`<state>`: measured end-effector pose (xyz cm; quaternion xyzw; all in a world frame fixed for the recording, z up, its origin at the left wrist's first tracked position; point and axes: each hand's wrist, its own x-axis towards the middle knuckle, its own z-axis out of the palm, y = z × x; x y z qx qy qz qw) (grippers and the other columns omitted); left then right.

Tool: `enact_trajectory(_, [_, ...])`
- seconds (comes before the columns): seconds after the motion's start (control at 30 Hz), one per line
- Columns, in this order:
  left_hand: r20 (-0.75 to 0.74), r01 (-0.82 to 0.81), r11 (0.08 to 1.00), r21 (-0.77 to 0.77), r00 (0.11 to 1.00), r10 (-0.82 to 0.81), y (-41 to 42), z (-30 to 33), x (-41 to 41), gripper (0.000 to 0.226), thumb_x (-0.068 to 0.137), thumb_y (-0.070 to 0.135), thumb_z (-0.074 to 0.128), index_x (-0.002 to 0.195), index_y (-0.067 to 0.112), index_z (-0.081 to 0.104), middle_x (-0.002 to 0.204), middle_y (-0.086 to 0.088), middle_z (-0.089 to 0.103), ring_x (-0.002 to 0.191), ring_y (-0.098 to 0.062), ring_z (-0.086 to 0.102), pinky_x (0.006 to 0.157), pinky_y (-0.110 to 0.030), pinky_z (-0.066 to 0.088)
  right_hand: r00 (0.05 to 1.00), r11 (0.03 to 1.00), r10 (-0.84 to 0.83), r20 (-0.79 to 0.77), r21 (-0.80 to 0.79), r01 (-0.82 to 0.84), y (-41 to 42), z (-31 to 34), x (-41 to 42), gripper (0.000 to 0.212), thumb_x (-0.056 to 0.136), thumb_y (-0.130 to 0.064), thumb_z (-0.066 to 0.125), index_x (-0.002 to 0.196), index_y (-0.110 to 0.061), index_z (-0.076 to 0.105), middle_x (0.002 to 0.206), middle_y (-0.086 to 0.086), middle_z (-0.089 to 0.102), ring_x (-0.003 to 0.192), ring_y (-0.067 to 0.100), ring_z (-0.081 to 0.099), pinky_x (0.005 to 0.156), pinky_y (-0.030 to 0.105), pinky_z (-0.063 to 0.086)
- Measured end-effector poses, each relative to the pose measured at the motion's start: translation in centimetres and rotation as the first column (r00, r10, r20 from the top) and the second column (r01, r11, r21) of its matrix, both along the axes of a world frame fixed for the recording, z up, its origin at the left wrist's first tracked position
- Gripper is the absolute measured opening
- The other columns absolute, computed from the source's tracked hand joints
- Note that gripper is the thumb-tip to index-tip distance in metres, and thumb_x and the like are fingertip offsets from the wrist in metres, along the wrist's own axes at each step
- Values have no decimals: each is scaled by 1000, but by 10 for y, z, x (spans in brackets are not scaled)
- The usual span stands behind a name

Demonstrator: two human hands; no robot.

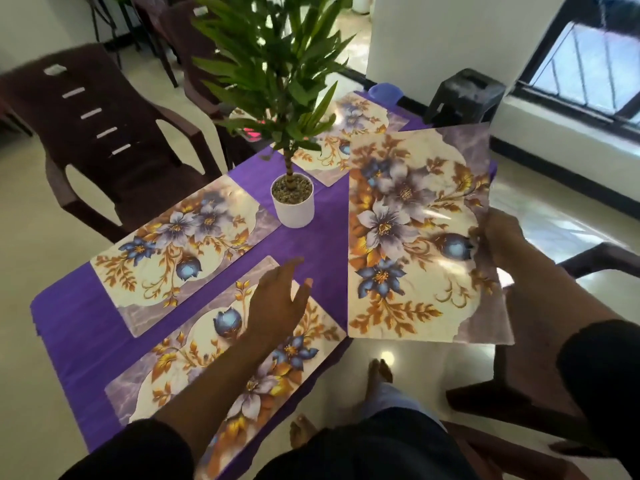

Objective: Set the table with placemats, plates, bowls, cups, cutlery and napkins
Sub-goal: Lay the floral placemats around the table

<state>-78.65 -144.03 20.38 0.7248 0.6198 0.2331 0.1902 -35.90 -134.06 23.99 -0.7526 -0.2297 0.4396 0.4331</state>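
Observation:
Three floral placemats lie on the purple tablecloth [86, 306]: one at the near edge [194, 362], one on the left side [180, 251] and one at the far end [346, 136]. My right hand [498, 237] grips the right edge of a fourth floral placemat [415, 237], held flat in the air over the table's right side. My left hand [280, 299] hovers above the near placemat with fingers spread and relaxed, holding nothing.
A white pot with a tall green plant [294, 199] stands at the table's middle. Brown plastic chairs stand at the left [104, 140] and at the right [540, 375]. A black stool [467, 95] is beyond the far end. My bare feet [377, 372] show below.

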Motion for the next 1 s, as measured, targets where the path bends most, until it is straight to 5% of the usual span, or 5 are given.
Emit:
enact_trajectory(0.23, [167,8,998,64,986,-19,115,32,84,65,96,39,64,152,12,46,153,-6,53,138,-26,51,111,-38,42,815,879,474,335,-131,-457,115,37,69,19,93,-4,54,93,-19,65,72,-3,61,59,7,54,56,26,48])
enact_trajectory(0.37, [184,-63,963,-262,976,114,181,27,148,88,89,48,75,159,13,35,163,-7,39,149,-24,39,116,-36,33,643,746,653,401,-194,-637,178,37,101,27,79,9,56,69,-14,66,71,18,55,62,23,49,58,32,37])
enact_trajectory(0.57, [393,-87,844,-529,856,335,225,-7,202,79,81,33,85,147,7,50,144,-10,60,119,-7,65,87,-13,47,271,410,886,375,-365,-836,262,27,104,28,95,4,55,117,4,71,118,18,66,106,34,58,101,38,45])
enact_trajectory(0.77, [482,-222,803,-554,701,526,207,-41,210,52,73,30,78,123,17,66,104,-3,77,92,-26,69,75,-39,61,-114,134,893,436,-498,-857,291,17,72,34,97,-7,54,128,-6,66,139,14,60,123,29,53,101,33,37])
enact_trajectory(1.0, [465,-360,692,-626,540,702,176,-112,211,49,77,38,77,124,26,70,108,-11,77,90,-32,71,82,-56,60,-278,178,601,749,-465,-867,260,-40,67,72,88,-46,66,152,-24,43,151,17,47,137,39,45,110,54,35])
